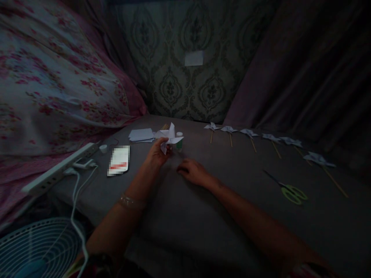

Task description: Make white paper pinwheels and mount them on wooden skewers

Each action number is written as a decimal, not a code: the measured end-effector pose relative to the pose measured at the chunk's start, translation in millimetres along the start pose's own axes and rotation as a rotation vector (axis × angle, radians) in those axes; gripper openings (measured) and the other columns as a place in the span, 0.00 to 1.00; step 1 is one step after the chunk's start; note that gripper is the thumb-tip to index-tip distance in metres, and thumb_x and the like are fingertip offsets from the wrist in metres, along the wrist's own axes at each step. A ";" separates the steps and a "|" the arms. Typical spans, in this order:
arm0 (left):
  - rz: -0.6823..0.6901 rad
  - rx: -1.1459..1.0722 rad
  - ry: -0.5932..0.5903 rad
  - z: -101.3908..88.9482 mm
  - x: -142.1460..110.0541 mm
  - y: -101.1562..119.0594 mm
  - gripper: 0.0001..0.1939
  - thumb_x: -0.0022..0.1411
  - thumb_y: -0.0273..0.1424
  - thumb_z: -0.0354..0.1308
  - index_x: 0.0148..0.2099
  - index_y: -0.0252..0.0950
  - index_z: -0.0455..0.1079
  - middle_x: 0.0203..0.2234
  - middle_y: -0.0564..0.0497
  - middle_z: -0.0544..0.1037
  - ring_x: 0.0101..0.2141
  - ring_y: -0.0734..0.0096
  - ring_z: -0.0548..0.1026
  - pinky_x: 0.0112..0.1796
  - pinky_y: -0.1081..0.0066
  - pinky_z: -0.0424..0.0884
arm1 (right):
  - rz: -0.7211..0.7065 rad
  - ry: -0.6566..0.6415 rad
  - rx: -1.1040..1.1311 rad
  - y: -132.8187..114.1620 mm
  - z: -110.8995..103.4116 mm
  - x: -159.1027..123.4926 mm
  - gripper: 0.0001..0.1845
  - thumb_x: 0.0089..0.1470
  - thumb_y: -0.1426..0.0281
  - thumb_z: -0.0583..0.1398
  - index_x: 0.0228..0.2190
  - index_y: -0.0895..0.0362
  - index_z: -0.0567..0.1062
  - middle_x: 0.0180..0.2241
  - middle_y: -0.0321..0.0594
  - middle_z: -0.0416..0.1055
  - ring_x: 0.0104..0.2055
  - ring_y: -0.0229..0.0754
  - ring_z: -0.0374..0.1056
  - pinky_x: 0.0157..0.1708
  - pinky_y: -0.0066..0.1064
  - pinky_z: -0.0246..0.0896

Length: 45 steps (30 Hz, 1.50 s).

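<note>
My left hand [161, 153] pinches a white paper pinwheel [171, 137] and holds it up above the grey surface. My right hand [191, 172] is just below and to the right, apart from the pinwheel, its fingers curled together; what they hold, if anything, is hidden. Behind the pinwheel stands a small bottle [179, 142] with a white cap and a green lower part. To its left are a stack of white paper [141, 135] and some thin wooden sticks [165, 126]. Several finished-looking pinwheels on sticks [249, 133] lie in a row at the right.
Scissors with green handles [292, 193] lie at the right. On the left are a pixelated card-like item [119, 160], a small white cup-shaped piece [103, 148] and a white power strip [60, 168] with cables. A blue fan [37, 247] stands at the lower left.
</note>
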State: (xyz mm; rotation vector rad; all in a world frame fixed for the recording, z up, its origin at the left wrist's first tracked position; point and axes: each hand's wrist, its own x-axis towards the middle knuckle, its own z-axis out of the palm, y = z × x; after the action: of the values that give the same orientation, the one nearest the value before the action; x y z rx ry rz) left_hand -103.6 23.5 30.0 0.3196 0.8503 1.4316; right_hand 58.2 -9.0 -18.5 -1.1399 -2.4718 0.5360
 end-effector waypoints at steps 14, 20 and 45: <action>-0.195 0.236 -0.146 72.7 -29.3 -95.3 0.04 0.47 0.20 0.58 0.26 0.31 0.66 0.15 0.56 0.69 0.13 0.82 0.64 0.15 0.81 0.58 | 0.272 0.103 -0.125 45.1 -60.8 -98.5 0.11 0.57 0.71 0.54 0.36 0.58 0.76 0.39 0.44 0.73 0.42 0.42 0.67 0.41 0.31 0.59; -0.089 0.353 -0.146 70.5 -31.2 -121.6 0.05 0.44 0.21 0.62 0.24 0.31 0.68 0.18 0.53 0.71 0.17 0.81 0.67 0.18 0.81 0.62 | 0.381 0.164 -0.176 82.7 -63.9 -124.4 0.12 0.57 0.70 0.54 0.37 0.58 0.76 0.40 0.45 0.72 0.44 0.42 0.67 0.44 0.32 0.58; -0.188 0.237 -0.084 64.7 -60.3 -110.2 0.06 0.44 0.20 0.61 0.23 0.32 0.67 0.18 0.55 0.69 0.16 0.83 0.64 0.17 0.81 0.60 | 0.358 0.340 -0.109 87.4 -52.0 -129.0 0.06 0.53 0.71 0.58 0.31 0.57 0.75 0.34 0.42 0.71 0.40 0.42 0.67 0.42 0.33 0.60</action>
State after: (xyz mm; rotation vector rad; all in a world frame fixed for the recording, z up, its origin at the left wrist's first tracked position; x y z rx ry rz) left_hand 25.9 -32.1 20.0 0.4630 0.9569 1.1374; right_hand 216.9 -47.1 -37.2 -1.5853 -2.0392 0.2719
